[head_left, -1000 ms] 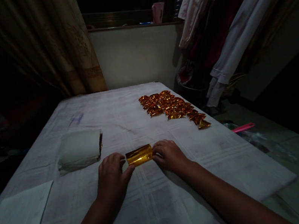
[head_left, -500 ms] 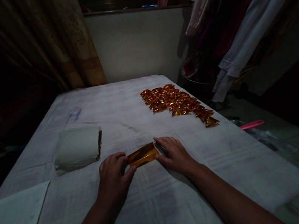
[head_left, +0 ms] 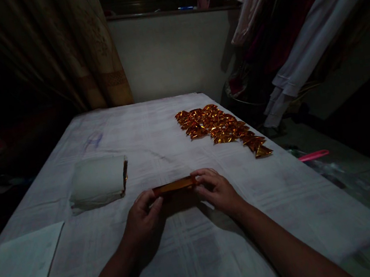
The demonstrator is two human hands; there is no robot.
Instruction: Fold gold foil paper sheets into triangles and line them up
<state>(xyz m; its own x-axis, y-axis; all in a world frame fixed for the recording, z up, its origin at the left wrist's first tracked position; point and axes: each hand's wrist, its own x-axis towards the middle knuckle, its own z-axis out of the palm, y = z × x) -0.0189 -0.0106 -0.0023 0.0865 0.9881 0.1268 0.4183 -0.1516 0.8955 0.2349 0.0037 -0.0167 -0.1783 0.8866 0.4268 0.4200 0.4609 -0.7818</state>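
A small gold foil sheet (head_left: 174,186) is held just above the white cloth-covered table (head_left: 191,260), seen nearly edge-on. My left hand (head_left: 144,220) pinches its left end and my right hand (head_left: 217,191) pinches its right end. To the left lies a white wrapped stack (head_left: 97,182) with gold edges showing at its right side. A heap of several folded gold foil triangles (head_left: 221,130) lies at the far right of the table.
A white paper sheet (head_left: 16,275) lies at the table's near left corner. A curtain (head_left: 92,50) hangs behind, and clothes (head_left: 298,29) hang at the right. A pink object (head_left: 313,155) lies on the floor to the right.
The foil sheet lay flat under both hands; its near edge has since been lifted, so it now shows edge-on between my fingers. The camera tilted slightly.
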